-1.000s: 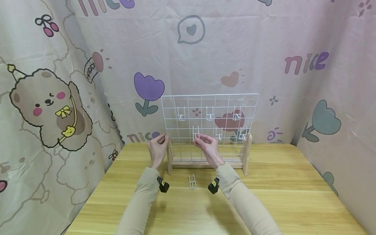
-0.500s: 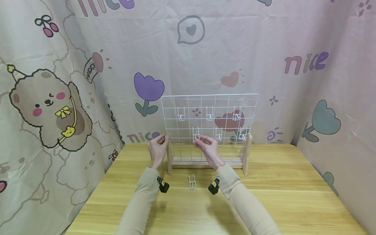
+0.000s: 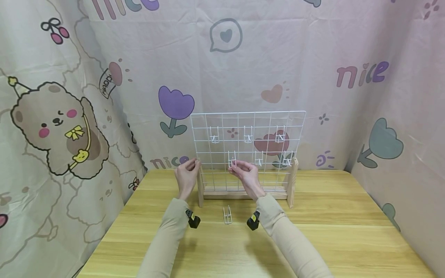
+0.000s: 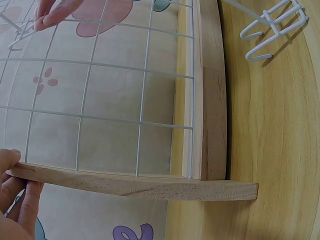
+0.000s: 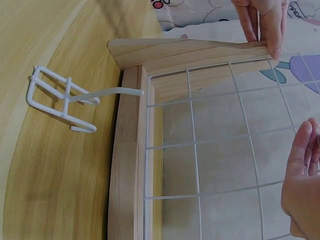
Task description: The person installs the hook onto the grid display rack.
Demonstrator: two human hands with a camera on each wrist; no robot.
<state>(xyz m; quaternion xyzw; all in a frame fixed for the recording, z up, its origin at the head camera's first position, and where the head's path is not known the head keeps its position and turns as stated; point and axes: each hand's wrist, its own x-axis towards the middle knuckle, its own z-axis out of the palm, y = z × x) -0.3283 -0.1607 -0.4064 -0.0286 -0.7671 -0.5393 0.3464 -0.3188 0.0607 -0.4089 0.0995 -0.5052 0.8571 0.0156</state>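
Observation:
A white wire grid panel (image 3: pixel 222 112) stands upright in a wooden stand (image 3: pixel 222 196). My left hand (image 3: pixel 187 174) grips the top of the stand's left post, thumb on one side and fingers on the other in the left wrist view. The right hand (image 3: pixel 247 174) pinches a white wire hook (image 3: pixel 232 159) between thumb and fingertips, against the lower left part of the grid. Its lower end is partly hidden by the fingers. Another white wire hook (image 5: pixel 66 97) lies on the table in front of the stand, its prong pointing up.
Three hooks hang in an upper row on the grid, among them a middle hook (image 3: pixel 248 138). Two more, including the lower right hook (image 3: pixel 287 161), hang lower down. The wooden table (image 3: pixel 330 216) meets a printed curtain (image 3: pixel 295 46) at the back and sides.
My right hand and its hook have shifted down very slightly along the grid. The left hand stays in place on the post.

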